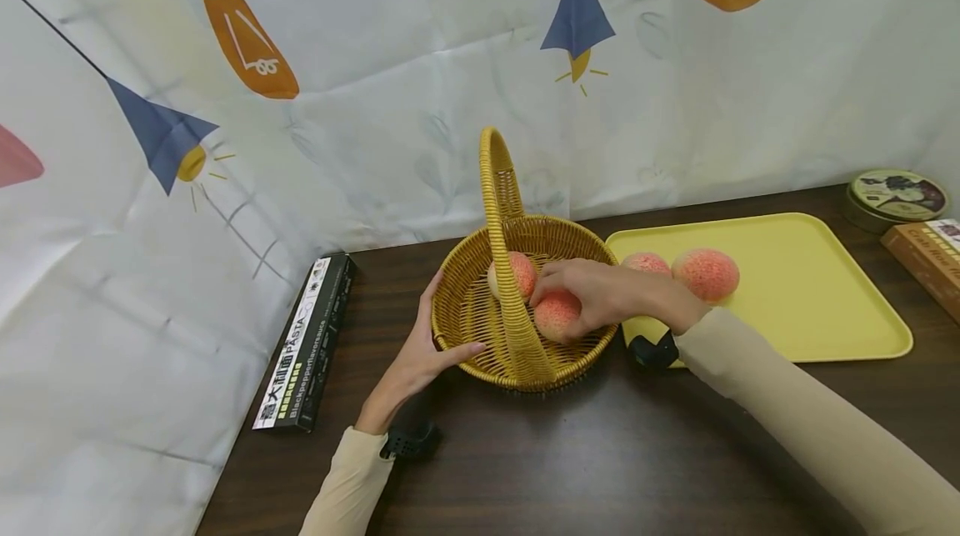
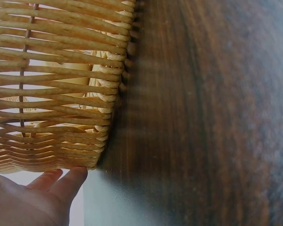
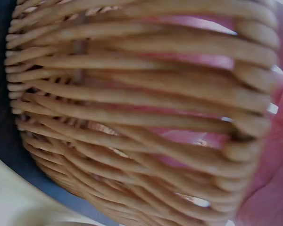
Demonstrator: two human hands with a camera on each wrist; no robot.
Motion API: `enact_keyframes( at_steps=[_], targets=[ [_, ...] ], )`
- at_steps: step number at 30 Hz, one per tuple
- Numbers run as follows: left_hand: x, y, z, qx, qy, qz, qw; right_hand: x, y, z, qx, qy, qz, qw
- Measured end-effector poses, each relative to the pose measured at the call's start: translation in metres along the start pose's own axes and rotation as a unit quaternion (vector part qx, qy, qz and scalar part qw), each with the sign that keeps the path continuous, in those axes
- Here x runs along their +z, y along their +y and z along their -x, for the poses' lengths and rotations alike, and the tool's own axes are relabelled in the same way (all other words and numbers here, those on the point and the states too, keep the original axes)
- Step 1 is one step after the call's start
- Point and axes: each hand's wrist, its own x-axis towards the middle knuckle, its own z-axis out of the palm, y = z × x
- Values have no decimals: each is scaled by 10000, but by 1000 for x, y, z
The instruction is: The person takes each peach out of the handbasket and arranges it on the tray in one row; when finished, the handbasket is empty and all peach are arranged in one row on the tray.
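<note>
Right hand (image 1: pixel 600 294): fingers curled over a peach (image 1: pixel 557 315), holding it inside the wicker basket (image 1: pixel 457 303) on the near side of the handle (image 1: pixel 504 244). Left hand (image 1: pixel 415 357): fingers straight, pressed against the basket's left outer wall. Second peach (image 1: pixel 517 272) lies in the basket behind the handle. Two further peaches (image 1: pixel 706 273) on the yellow tray (image 1: pixel 825 294) just right. Pasta box (image 1: pixel 306 342) to the left, on the dark table (image 1: pixel 570 453).
</note>
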Motion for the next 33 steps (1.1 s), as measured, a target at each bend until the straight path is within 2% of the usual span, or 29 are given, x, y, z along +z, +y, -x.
enact_keyframes(
  at_steps=[10, 17, 25, 33],
  targets=[
    [1, -3, 1, 50, -38, -38, 10000, 15, 1, 3, -93, 464, -358, 9982],
    [-1, -2, 1, 1, -18, -81, 10000, 20, -1, 0, -191, 464, -279, 9984],
    [-3, 0, 1, 36, -19, -67, 10000, 22, -8, -7, -275, 147, -325, 9990],
    [0, -2, 2, -28, -18, -93, 10000, 23, -9, 1, -451, 229, -367, 9980]
  ],
)
